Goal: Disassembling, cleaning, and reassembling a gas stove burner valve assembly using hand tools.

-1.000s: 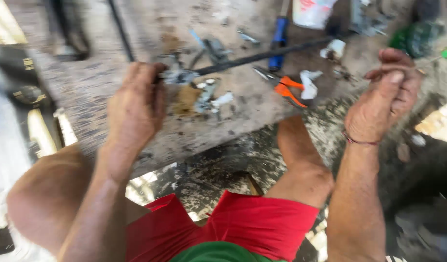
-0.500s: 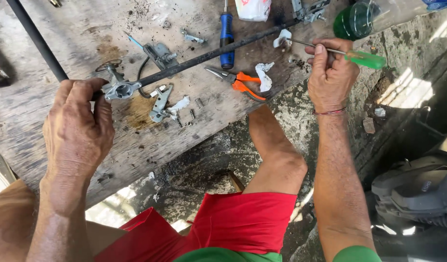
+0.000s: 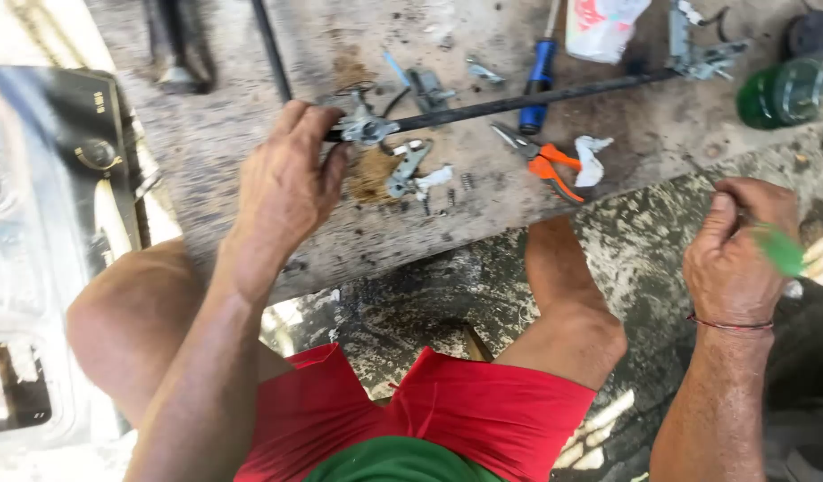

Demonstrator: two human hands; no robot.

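Note:
My left hand [image 3: 288,183] rests on a grimy wooden board [image 3: 250,116], its fingers closed on a small metal fitting [image 3: 368,129] at the near end of a long dark rod [image 3: 536,98]. The rod runs right across the board to another metal part [image 3: 701,55]. My right hand [image 3: 737,254] hovers off the board at the lower right, closed around a screwdriver with a green handle [image 3: 779,250], which is blurred. Small metal parts and springs [image 3: 411,174] lie just right of my left hand.
Orange-handled pliers [image 3: 545,161] with a white rag scrap [image 3: 592,161], a blue-handled screwdriver [image 3: 538,76], a white plastic bag [image 3: 603,25] and a green bottle [image 3: 786,89] lie on the board. My bare knees and red shorts [image 3: 465,411] are below. A silver panel [image 3: 36,268] stands left.
My right hand has dropped from the board's far right edge down and toward me with the green-handled screwdriver. The view shifted right; my left hand stays on the rod's fitting.

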